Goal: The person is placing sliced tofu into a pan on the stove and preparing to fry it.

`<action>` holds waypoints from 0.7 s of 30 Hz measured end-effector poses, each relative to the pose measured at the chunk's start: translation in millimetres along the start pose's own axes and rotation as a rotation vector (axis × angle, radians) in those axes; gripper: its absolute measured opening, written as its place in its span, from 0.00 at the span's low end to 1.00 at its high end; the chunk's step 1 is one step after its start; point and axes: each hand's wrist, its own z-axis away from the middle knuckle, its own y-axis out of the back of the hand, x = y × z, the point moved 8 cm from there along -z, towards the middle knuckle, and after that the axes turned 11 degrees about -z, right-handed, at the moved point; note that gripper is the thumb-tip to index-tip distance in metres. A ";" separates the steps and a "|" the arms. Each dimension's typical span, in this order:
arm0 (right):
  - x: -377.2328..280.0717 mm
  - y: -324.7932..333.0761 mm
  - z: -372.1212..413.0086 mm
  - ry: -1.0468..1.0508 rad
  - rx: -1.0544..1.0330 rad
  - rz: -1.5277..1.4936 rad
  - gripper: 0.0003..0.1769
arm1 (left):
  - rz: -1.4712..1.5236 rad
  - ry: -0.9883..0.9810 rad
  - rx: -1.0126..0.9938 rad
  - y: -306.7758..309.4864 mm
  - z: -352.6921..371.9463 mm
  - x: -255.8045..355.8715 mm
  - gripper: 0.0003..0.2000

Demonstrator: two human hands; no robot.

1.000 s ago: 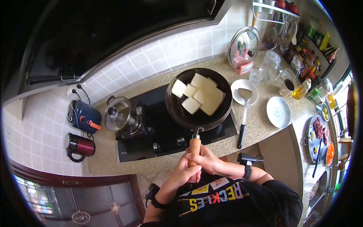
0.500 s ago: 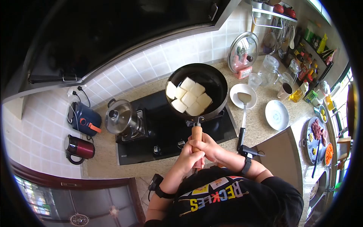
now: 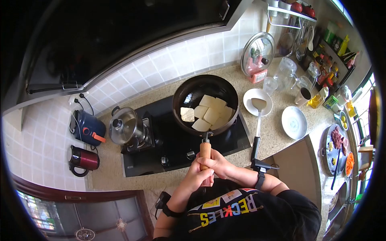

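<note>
A black wok (image 3: 189,86) with a wooden handle stands over the right side of the stove. Several white tofu slices (image 3: 211,114) lie in it, mostly overlapping toward its right and near side. One slice with a browned edge sits apart on the left. Both hands are wrapped around the handle: my left hand (image 3: 196,176) grips its lower part, and my right hand (image 3: 219,164) closes on it from the right, fingers overlapping the left. The handle points toward my body.
A lidded steel pot (image 3: 126,127) sits on the left burner of the black stove (image 3: 161,140). Right of the wok, a spatula (image 3: 257,120) rests in a white bowl (image 3: 247,96), near another bowl (image 3: 294,122). An electric kettle (image 3: 85,157) stands far left.
The wok has come down and slightly left, nearer to me, with both hands still on its handle. Inside, the tofu has shifted to the right and near side.
</note>
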 end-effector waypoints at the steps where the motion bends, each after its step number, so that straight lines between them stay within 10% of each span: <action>1: -1.6 1.8 -1.8 -0.005 0.008 0.005 0.26 | 0.020 0.008 -0.016 1.2 -3.1 -1.7 0.16; 21: -6.1 44.1 -33.1 0.003 0.094 0.146 0.25 | 0.089 -0.034 -0.033 15.1 -52.1 -24.2 0.15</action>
